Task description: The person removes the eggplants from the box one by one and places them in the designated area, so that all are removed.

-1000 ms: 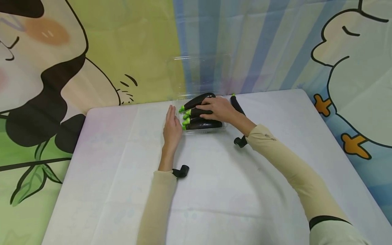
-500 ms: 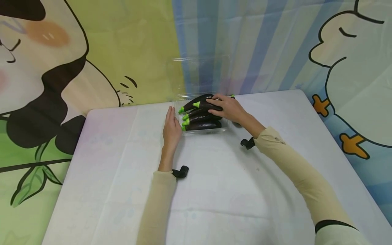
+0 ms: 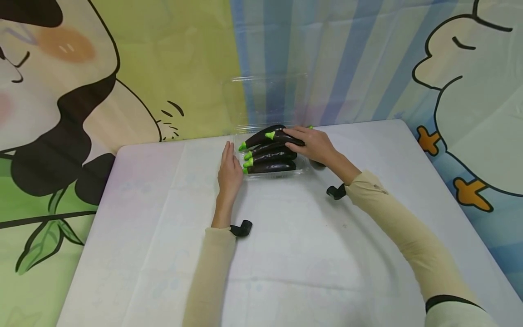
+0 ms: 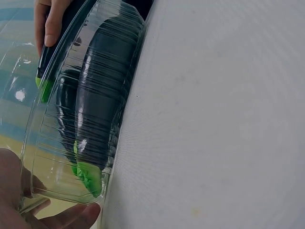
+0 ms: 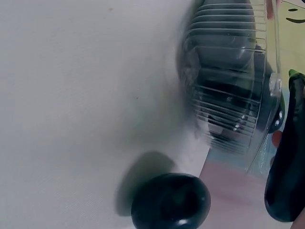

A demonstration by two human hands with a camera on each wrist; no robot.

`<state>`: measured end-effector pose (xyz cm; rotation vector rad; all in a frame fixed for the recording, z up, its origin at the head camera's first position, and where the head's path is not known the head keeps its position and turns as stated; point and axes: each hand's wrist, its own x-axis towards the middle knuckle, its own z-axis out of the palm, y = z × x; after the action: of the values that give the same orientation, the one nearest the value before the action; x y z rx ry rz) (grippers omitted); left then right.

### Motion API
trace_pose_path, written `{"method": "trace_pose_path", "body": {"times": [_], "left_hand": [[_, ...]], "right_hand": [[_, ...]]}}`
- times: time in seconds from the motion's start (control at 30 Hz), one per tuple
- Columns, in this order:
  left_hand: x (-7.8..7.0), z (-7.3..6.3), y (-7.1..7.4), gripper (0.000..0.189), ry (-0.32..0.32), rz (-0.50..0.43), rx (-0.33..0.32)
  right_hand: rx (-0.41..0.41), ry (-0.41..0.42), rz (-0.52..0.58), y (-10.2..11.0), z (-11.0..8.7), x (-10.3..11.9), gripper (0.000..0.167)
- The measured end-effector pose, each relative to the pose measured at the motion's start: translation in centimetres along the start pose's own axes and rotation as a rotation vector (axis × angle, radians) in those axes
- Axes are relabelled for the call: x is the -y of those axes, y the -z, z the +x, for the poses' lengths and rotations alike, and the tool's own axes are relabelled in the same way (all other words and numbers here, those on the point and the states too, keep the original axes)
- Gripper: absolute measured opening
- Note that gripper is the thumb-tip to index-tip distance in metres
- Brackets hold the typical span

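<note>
A clear plastic box with ridged walls holds several dark purple eggplants with green stem ends, lying side by side. My right hand grips one eggplant from above, over the right part of the box; its green end points left. In the right wrist view this eggplant shows raised beside the box rim. My left hand lies with straight fingers along the box's left wall. In the left wrist view its fingers touch the box end. Another eggplant rests on the table, mostly hidden under my right hand.
The box's clear lid stands raised at the back, against a printed cloth wall. A white cloth covers the table, whose back edge runs just behind the box. Black wrist cameras sit at both cuffs.
My right hand has lifted an eggplant from among the others and drawn it to the right. The left hand stays at the box wall.
</note>
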<state>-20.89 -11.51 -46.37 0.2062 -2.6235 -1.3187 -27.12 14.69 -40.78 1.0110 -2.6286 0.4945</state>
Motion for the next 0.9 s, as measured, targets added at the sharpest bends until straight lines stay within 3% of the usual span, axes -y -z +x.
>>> {"method": "trace_pose_path", "body": {"times": [0.13,0.4,0.9], "left_hand": [[0.0,0.0,0.0,0.048,-0.004,0.003,-0.004],[0.1,0.1,0.0,0.049,0.011,0.012,0.007],[-0.1,0.0,0.1,0.049,0.015,0.003,0.012]], "right_hand": [[-0.024,-0.026,-0.015,0.1,-0.4,-0.4,0.048],[0.05,-0.172,0.084,1.1,-0.8,-0.7,0.051],[-0.007,-0.247,0.182,2.1,-1.8,-0.5,0.05]]}}
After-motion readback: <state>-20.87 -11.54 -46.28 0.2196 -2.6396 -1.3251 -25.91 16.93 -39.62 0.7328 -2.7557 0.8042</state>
